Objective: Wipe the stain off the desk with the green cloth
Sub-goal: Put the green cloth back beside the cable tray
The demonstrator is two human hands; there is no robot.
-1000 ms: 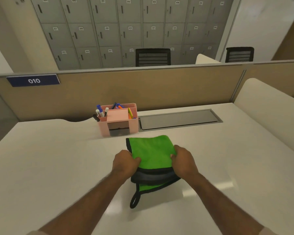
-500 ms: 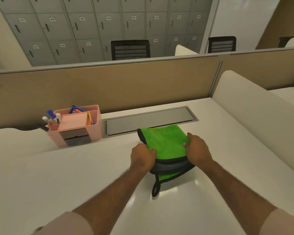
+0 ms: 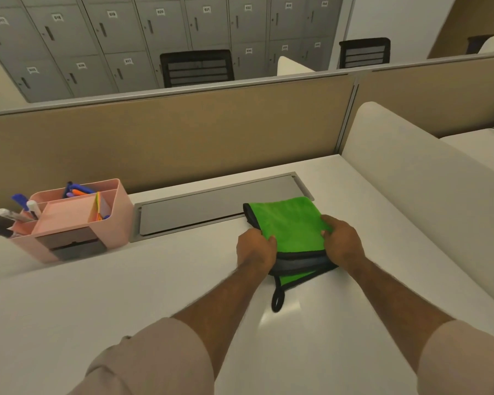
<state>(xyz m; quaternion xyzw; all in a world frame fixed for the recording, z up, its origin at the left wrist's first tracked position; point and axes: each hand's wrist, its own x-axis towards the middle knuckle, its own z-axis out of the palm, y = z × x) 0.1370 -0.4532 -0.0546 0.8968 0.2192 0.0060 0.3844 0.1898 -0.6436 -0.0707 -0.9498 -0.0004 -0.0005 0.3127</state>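
A folded green cloth with a dark border and a black hanging loop lies on the white desk, its far edge over the grey cable tray lid. My left hand grips the cloth's left edge. My right hand grips its right edge. A grey underside of the cloth shows between the hands. No stain is visible on the desk.
A pink desk organiser with pens and markers stands at the left. The grey cable tray lid runs along the beige partition. A white curved divider rises on the right. Chairs and lockers stand behind.
Both hands, still holding the cloth, have slid it to the right and farther from me, away from the organiser and onto the tray lid's edge. The camera view has shifted right.
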